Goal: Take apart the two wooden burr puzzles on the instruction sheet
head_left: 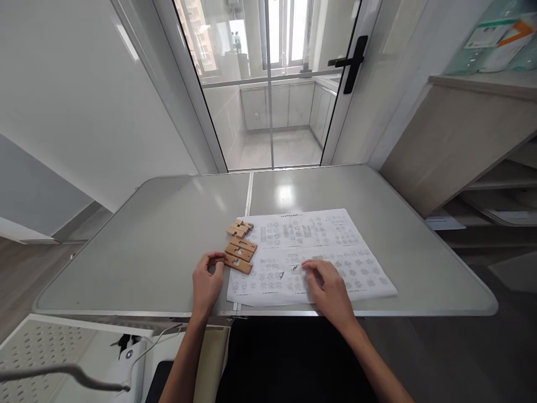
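Observation:
My left hand (208, 282) rests at the left side of several flat wooden puzzle pieces with cut-outs (238, 264). Its fingertips reach the edge of the nearest piece, thumb and forefinger apart. More notched wooden pieces (239, 228) lie just beyond, on the far left corner of a large printed sheet (289, 254). Over the sheet's near right part, my right hand (329, 286) is bent with fingertips down and thumb apart from the forefinger. Close to those fingertips is a small dark grey shape (295, 267); another dark shape (281, 275) appears to its left, both too small to identify.
The grey table (146, 240) has a metal rim and a pale seam (249, 196). Beyond it stands a glass door with a black handle (354, 62). Wooden shelves (470, 134) flank the right side. At lower left are a white power strip (130, 364) and cable.

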Tool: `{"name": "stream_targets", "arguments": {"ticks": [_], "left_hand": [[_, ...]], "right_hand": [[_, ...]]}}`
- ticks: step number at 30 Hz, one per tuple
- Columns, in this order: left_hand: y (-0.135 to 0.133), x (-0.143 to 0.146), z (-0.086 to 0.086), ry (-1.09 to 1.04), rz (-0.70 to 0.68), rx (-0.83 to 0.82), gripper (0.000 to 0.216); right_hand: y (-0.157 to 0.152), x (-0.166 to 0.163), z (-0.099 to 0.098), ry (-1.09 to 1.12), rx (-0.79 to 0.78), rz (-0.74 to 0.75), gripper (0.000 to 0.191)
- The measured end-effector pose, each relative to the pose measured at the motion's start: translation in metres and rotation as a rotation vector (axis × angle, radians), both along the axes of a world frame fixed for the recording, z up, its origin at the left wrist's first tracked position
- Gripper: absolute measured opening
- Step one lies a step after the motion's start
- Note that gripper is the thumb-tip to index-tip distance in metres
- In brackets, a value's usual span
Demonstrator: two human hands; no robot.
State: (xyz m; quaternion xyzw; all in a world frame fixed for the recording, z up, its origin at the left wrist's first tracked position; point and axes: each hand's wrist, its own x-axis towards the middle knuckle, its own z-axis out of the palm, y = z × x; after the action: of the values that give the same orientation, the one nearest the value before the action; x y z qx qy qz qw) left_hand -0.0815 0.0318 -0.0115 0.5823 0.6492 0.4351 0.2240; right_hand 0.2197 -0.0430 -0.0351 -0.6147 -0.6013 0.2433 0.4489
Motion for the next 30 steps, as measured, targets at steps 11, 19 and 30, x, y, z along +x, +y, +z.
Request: {"name": "stream_targets", "arguments": {"ticks": [11, 19, 30], "left_hand": [[-0.008, -0.002, 0.003, -0.051, -0.053, -0.042, 0.012], [-0.017, 0.001, 0.015, -0.143, -0.46, -0.185, 0.015], [-0.012, 0.01, 0.009, 0.009, -0.328, -0.124, 0.02]], "right_hand": [[0.0, -0.002, 0.0, 0.004, -0.01, 0.029, 0.022], [0.0, -0.002, 0.001, 0.002, -0.009, 0.029, 0.021], [-0.001, -0.002, 0.002, 0.02, -0.037, 0.048, 0.021]]}}
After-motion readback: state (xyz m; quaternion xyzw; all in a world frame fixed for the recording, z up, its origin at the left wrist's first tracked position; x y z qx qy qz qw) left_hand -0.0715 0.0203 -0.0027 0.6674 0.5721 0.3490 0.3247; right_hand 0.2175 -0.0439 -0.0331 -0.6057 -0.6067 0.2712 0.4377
